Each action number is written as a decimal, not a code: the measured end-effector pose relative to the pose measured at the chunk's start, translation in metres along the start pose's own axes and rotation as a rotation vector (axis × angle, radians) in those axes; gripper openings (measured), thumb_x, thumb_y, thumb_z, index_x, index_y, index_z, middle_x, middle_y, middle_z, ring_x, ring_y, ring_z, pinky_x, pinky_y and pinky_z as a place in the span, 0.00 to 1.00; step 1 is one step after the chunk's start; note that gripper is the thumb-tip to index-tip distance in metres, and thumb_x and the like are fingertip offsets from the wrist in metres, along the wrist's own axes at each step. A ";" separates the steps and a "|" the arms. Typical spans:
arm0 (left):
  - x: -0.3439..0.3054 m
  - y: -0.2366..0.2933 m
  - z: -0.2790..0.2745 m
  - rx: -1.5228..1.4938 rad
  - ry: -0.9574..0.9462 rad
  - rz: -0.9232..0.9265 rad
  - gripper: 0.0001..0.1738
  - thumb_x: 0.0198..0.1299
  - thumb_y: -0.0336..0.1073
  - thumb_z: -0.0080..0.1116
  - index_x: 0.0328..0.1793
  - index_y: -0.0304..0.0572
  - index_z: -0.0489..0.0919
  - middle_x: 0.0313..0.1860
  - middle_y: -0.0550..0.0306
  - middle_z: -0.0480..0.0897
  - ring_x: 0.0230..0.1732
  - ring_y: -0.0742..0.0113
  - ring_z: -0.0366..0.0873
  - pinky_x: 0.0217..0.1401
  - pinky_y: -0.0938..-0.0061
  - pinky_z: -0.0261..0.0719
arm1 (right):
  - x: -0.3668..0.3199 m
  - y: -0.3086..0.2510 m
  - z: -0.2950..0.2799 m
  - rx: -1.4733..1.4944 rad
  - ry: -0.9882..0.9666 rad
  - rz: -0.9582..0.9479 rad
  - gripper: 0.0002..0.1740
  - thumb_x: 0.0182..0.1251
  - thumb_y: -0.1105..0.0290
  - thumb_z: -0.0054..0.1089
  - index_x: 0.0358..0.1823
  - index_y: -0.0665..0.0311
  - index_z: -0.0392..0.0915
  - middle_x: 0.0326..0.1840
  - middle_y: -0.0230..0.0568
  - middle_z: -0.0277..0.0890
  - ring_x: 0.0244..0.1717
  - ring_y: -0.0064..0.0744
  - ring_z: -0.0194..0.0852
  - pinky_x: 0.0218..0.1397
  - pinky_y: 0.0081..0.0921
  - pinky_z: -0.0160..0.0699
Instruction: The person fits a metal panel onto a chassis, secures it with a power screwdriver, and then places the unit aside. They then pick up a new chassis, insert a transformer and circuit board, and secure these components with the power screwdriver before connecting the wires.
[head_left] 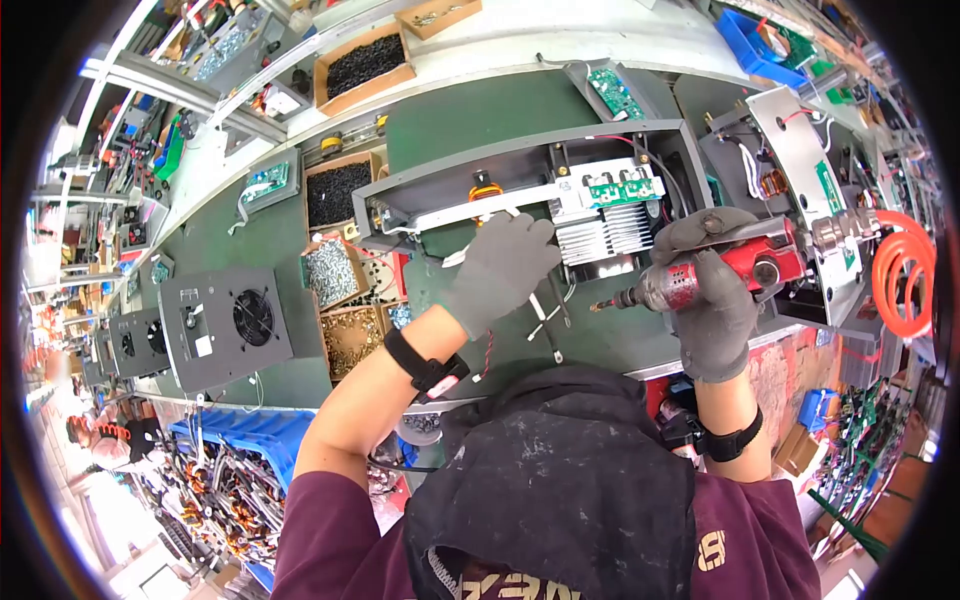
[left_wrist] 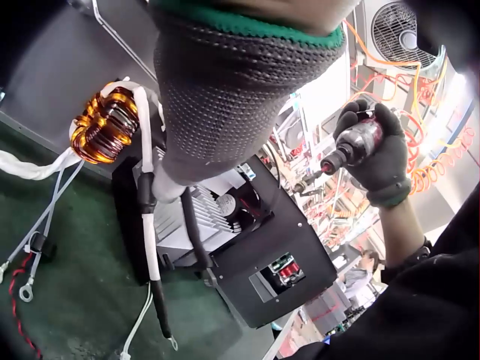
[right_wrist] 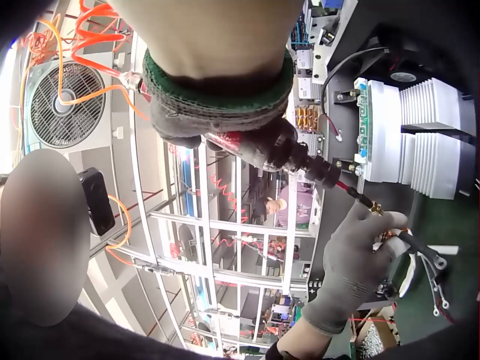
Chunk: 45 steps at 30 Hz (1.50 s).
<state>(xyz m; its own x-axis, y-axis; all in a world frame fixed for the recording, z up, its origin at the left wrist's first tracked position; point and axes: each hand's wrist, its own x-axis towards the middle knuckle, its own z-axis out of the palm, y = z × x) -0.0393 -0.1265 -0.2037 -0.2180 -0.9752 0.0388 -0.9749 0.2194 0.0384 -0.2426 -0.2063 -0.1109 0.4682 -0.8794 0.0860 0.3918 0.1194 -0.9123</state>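
- I see the left hand [head_left: 500,270], in a grey glove, lying on the white wires [head_left: 470,250] at the front of an open metal case [head_left: 520,185]. Its fingers are nearly straight and slightly spread, and they grip nothing.
- The right hand [head_left: 715,310], in a darker glove, has its fingers curled tight around a red power screwdriver [head_left: 685,283].
- The screwdriver is held level just to the right of the case. Its bit points left towards the left hand and hangs above the green bench mat [head_left: 470,110].
- Inside the case, a finned heat sink [head_left: 605,232] sits just beside the left fingertips, and a copper coil [head_left: 485,190] is behind them.
- Boxes of screws [head_left: 335,270] stand to the left of the case.
- An orange coiled hose [head_left: 905,270] hangs at the far right.
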 end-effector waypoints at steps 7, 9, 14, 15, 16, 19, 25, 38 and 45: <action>-0.002 -0.010 0.010 -0.188 0.211 0.012 0.10 0.41 0.35 0.63 0.33 0.57 0.81 0.28 0.63 0.70 0.33 0.63 0.73 0.35 0.68 0.72 | 0.005 0.007 -0.009 0.029 0.048 0.065 0.20 0.57 0.68 0.57 0.51 0.65 0.68 0.41 0.43 0.75 0.39 0.38 0.75 0.39 0.34 0.79; -0.002 -0.011 0.011 -0.199 0.229 0.011 0.10 0.40 0.35 0.64 0.33 0.57 0.81 0.27 0.64 0.70 0.32 0.63 0.73 0.34 0.68 0.71 | 0.005 0.009 -0.008 0.057 0.070 0.117 0.20 0.57 0.68 0.58 0.50 0.64 0.69 0.41 0.42 0.75 0.39 0.38 0.75 0.40 0.34 0.79; 0.002 -0.011 0.007 -0.270 0.247 0.000 0.11 0.38 0.34 0.64 0.33 0.57 0.81 0.27 0.64 0.70 0.31 0.63 0.72 0.32 0.66 0.68 | 0.006 0.014 -0.004 0.036 0.088 0.131 0.20 0.56 0.68 0.58 0.50 0.64 0.69 0.40 0.42 0.75 0.39 0.38 0.75 0.41 0.35 0.80; 0.002 -0.011 0.007 -0.274 0.261 0.002 0.11 0.38 0.34 0.64 0.32 0.56 0.81 0.26 0.64 0.70 0.31 0.63 0.72 0.31 0.66 0.68 | 0.006 0.014 -0.003 0.055 0.097 0.134 0.19 0.56 0.69 0.58 0.50 0.64 0.68 0.39 0.42 0.75 0.39 0.38 0.75 0.41 0.35 0.80; 0.003 -0.011 0.007 -0.278 0.276 0.003 0.10 0.38 0.34 0.64 0.31 0.55 0.80 0.26 0.64 0.69 0.31 0.64 0.72 0.31 0.66 0.68 | 0.007 0.014 -0.003 0.053 0.093 0.135 0.19 0.56 0.69 0.58 0.50 0.64 0.68 0.39 0.42 0.75 0.39 0.38 0.75 0.41 0.35 0.80; 0.013 -0.009 0.002 -0.248 0.394 -0.007 0.09 0.37 0.35 0.65 0.27 0.52 0.78 0.26 0.63 0.69 0.31 0.63 0.72 0.31 0.66 0.67 | 0.013 0.012 -0.003 0.022 0.070 0.111 0.18 0.58 0.72 0.56 0.50 0.64 0.68 0.39 0.43 0.75 0.39 0.38 0.75 0.42 0.34 0.79; 0.033 -0.005 0.002 -0.643 0.500 -0.302 0.10 0.37 0.31 0.67 0.26 0.42 0.77 0.26 0.58 0.71 0.28 0.59 0.74 0.29 0.68 0.71 | 0.051 0.020 -0.012 -0.386 0.125 -0.300 0.15 0.57 0.81 0.59 0.47 0.65 0.74 0.44 0.41 0.79 0.42 0.27 0.79 0.47 0.27 0.79; 0.039 0.004 -0.011 -0.419 0.270 -0.269 0.10 0.42 0.32 0.65 0.31 0.41 0.78 0.28 0.56 0.74 0.32 0.57 0.76 0.33 0.63 0.73 | 0.082 0.022 0.002 -0.120 -0.098 -0.239 0.15 0.59 0.81 0.57 0.49 0.67 0.72 0.42 0.42 0.79 0.42 0.31 0.79 0.48 0.30 0.80; 0.035 -0.007 -0.011 -0.558 0.255 -0.218 0.09 0.44 0.35 0.64 0.34 0.45 0.79 0.30 0.57 0.74 0.35 0.55 0.76 0.36 0.60 0.74 | 0.088 0.027 -0.001 0.018 -0.065 -0.247 0.17 0.59 0.81 0.56 0.50 0.67 0.71 0.42 0.43 0.79 0.40 0.34 0.80 0.47 0.33 0.81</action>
<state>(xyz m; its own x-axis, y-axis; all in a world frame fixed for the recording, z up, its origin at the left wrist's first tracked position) -0.0394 -0.1619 -0.1913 0.0667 -0.9766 0.2043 -0.8104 0.0664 0.5820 -0.1922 -0.2807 -0.1283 0.4063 -0.8515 0.3313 0.5141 -0.0867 -0.8533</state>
